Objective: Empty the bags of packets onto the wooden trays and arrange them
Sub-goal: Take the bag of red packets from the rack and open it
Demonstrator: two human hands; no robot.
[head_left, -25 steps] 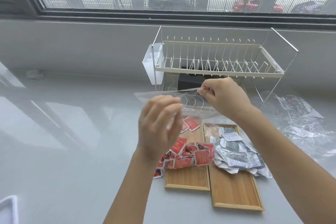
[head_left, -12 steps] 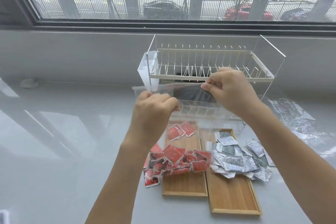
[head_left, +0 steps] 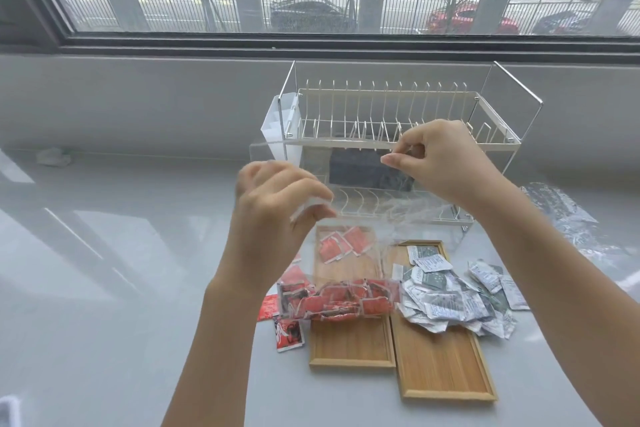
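Above trays (head_left: 446,371), left grip (head_left: 277,215) and right grip (head_left: 446,163) pinch clear bag (head_left: 349,263) edges.

Two bare forearms enter from the near edge, one on the left and one on the right. No sleeve, cuff or glove shows on either; both are uncovered as far as the picture's edge. The left hand (head_left: 277,208) wears no ring, watch or band, though its fingers are blurred. The right hand (head_left: 440,163) is likewise unadorned, with short, plain, unpainted nails on thumb and forefinger.
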